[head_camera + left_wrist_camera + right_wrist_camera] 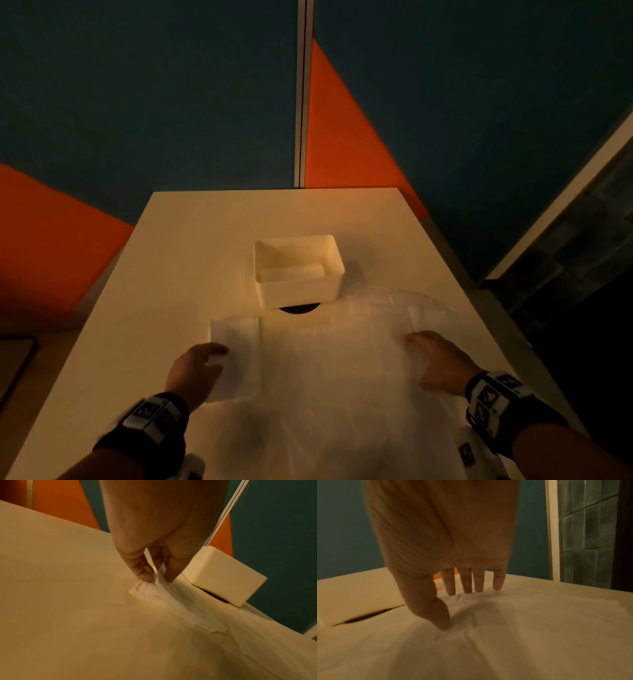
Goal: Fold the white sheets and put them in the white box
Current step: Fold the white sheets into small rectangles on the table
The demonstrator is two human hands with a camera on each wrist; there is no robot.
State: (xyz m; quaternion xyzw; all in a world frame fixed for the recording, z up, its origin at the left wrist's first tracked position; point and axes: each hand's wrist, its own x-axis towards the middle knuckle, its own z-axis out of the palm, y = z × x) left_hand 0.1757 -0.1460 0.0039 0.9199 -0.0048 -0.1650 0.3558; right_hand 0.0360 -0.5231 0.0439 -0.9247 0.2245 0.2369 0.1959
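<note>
The left hand (pixel 150 555) pinches the corner of a small folded sheet (pixel 236 346) lying on the table (pixel 205 219), left of the big flat sheet (pixel 329 383). To fold cleanly, I would lift that corner low and match edges before creasing. The white box (pixel 298 270) stands just beyond, with something pale already inside. The right hand (pixel 453 563) spreads straight fingers on the big sheet, steadying it. Dim light and blur hide the sheet edges; a dark patch under the box is unclear.
</note>
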